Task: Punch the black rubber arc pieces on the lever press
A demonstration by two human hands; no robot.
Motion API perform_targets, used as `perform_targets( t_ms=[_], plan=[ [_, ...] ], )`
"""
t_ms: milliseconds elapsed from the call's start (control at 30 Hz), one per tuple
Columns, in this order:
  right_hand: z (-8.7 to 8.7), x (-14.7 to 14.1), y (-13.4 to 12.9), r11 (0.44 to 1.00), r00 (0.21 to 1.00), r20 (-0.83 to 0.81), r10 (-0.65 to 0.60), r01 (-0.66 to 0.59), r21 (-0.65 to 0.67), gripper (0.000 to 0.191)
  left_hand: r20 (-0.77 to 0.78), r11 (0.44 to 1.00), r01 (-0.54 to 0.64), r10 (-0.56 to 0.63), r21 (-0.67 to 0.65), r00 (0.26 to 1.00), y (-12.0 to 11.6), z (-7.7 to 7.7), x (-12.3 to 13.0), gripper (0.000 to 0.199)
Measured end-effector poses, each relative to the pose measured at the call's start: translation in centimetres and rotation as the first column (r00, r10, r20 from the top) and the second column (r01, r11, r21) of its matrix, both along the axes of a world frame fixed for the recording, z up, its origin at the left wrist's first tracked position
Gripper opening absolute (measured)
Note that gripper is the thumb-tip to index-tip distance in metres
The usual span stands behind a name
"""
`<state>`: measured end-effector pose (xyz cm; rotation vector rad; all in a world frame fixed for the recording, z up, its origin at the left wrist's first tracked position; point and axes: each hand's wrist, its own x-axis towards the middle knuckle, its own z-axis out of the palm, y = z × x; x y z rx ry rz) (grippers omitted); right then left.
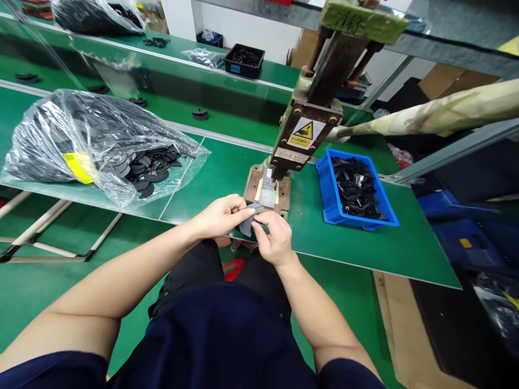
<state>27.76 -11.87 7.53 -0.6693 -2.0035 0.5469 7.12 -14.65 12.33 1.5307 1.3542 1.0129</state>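
Both hands are at the centre of the frame, close together with fingers drawn in. The left hand [224, 215] pinches a grey curved piece [245, 228] between thumb and fingers. The right hand [274, 236] has its thumb and fingertips closed at the right edge of the same piece; whether a second small part lies between those fingers cannot be told. The piece is held above the near edge of the green bench [194, 190], clear of the machine.

Just beyond the hands, right of centre, stands a hand press [279, 146] with a metal base [252, 181]. It bears a yellow warning sign [306, 133]. A long wrapped lever [438, 111] runs from it to the right edge of the frame.

Right of the press, a blue bin [324, 186] contains many black parts [357, 186]. At left, a clear plastic bag [48, 138] with a yellow label [80, 166] lies on its side, dark curved pieces [152, 168] heaped at its mouth.

Farther up, single curved pieces [200, 114] lie spaced along a green strip. A black tray [259, 65] of dark parts sits at upper centre.
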Motion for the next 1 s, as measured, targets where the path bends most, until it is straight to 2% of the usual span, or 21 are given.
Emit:
perform_targets(
  t_ms=[100,233,267,333,433,500,533,633,733,800,900,1000],
  plan=[
    [0.1,0.1,-0.1,1.000,0.999,-0.038,-0.023,0.023,-0.003,0.016,0.217,0.994,-0.002,0.027,-0.113,0.976,0.1,-0.4,-0.2,0.039],
    [-0.3,0.5,0.5,0.997,0.998,-0.024,-0.053,0.051,-0.051,0.021,0.387,0.953,0.126,-0.010,-0.276,0.922,1.3,-1.5,-1.4,0.045],
    [-0.6,0.8,0.7,0.995,0.997,-0.018,-0.076,0.074,-0.068,0.024,0.393,0.951,0.093,0.033,-0.296,0.919,2.0,-2.1,-2.0,0.046],
    [-1.5,1.9,1.2,0.984,0.988,-0.021,-0.151,0.148,-0.097,0.031,0.382,0.942,-0.071,0.201,-0.327,0.902,4.3,-3.6,-3.3,0.047],
    [-2.8,4.1,1.5,0.957,0.962,-0.039,-0.270,0.264,-0.120,0.030,0.339,0.847,-0.284,0.456,-0.449,0.823,9.8,-5.9,-5.3,0.044],
    [-3.4,5.5,1.3,0.944,0.949,-0.034,-0.314,0.308,-0.122,0.026,0.304,0.781,-0.355,0.553,-0.514,0.776,14.6,-6.5,-6.2,0.037],
    [-3.5,6.1,1.1,0.940,0.946,-0.026,-0.323,0.318,-0.120,0.024,0.296,0.766,-0.378,0.577,-0.519,0.761,17.2,-6.4,-6.5,0.033],
    [-3.7,7.5,0.2,0.939,0.945,0.004,-0.328,0.327,-0.108,0.022,0.331,0.781,-0.411,0.588,-0.471,0.738,24.3,-5.4,-6.7,0.025],
    [-3.3,9.4,-0.1,0.932,0.936,0.045,-0.350,0.353,-0.087,0.024,0.382,0.806,-0.411,0.572,-0.426,0.726,28.6,-5.3,-6.1,0.027],
    [-2.6,11.6,0.5,0.912,0.910,0.086,-0.406,0.410,-0.034,0.022,0.377,0.808,-0.435,0.576,-0.399,0.725,29.3,-6.3,-5.7,0.026],
    [-0.7,15.8,3.3,0.851,0.836,0.159,-0.525,0.518,0.083,0.016,0.350,0.819,-0.466,0.567,-0.334,0.746,27.9,-8.6,-5.3,0.023],
    [1.6,20.1,7.8,0.781,0.748,0.241,-0.619,0.618,0.088,0.027,0.290,0.884,-0.431,0.467,-0.182,0.835,25.7,-10.4,-5.5,0.030]
  ],
)
